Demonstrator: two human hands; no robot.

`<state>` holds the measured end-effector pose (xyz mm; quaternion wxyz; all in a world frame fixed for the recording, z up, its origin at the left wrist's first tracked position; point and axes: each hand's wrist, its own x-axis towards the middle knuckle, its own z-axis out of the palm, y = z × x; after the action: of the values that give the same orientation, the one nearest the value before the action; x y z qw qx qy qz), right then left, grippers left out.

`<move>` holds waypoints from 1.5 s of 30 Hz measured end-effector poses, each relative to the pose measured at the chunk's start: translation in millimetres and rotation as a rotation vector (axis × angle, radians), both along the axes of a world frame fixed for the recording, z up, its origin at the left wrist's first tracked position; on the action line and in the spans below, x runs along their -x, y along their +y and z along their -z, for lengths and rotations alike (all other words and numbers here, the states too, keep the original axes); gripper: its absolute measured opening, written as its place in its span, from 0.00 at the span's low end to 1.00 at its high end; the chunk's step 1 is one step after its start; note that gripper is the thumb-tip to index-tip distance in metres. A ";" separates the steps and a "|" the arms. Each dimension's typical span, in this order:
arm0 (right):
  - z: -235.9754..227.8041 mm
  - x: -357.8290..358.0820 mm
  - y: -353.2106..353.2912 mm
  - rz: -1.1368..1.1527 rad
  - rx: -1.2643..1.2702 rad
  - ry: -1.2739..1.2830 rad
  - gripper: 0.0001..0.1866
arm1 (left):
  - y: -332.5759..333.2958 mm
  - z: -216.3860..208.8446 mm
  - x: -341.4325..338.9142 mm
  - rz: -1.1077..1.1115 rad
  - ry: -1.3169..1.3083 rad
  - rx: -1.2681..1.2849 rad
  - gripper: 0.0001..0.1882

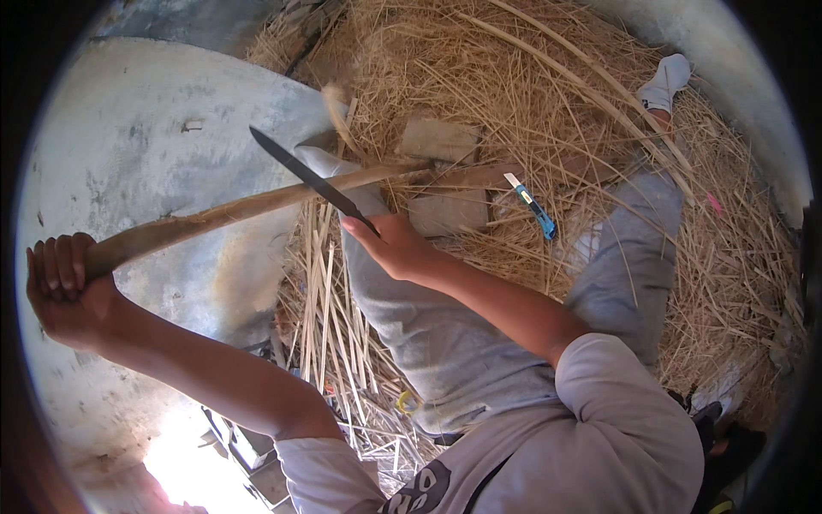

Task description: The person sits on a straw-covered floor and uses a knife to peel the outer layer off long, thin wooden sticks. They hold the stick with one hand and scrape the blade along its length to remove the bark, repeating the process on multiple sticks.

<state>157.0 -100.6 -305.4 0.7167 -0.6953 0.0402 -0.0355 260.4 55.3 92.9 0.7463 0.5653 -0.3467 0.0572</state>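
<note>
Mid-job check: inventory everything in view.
Thin dry shavings: many, tan, across ground
Rough rectangular blocks: two, greyish, upper middle
Slim plastic cutter: one, blue, right of blocks
Long split strips: several, tan, upper right
Long curved wooden stick: one, brown, upper left
Flat metal knife: one, black, near stick
Mottled surface: one, grey, left
Small scrap: one, pink, right
Trousered legs: two, grey, middle
Left hand: one, bare, around stick's end
Right hand: one, bare, gripping knife

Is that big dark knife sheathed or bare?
Bare: nothing covers the dark knife from the right hand to its pointed tip.
</note>
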 end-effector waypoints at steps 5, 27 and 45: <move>161.6 -16.8 -82.8 0.113 0.290 0.505 0.40 | -0.2 8.6 7.0 -0.091 -0.001 0.018 0.20; 187.7 -26.4 -41.6 0.217 -0.192 0.779 0.36 | 26.1 32.8 27.6 -0.119 0.017 0.150 0.21; 133.0 85.7 -122.2 -0.005 0.463 0.461 0.34 | 19.0 -23.6 69.7 -0.147 -0.052 0.109 0.20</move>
<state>71.2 -222.9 -438.4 0.5117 -0.8296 0.1907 0.1167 190.7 74.3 116.4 0.7605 0.5461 -0.3199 0.1451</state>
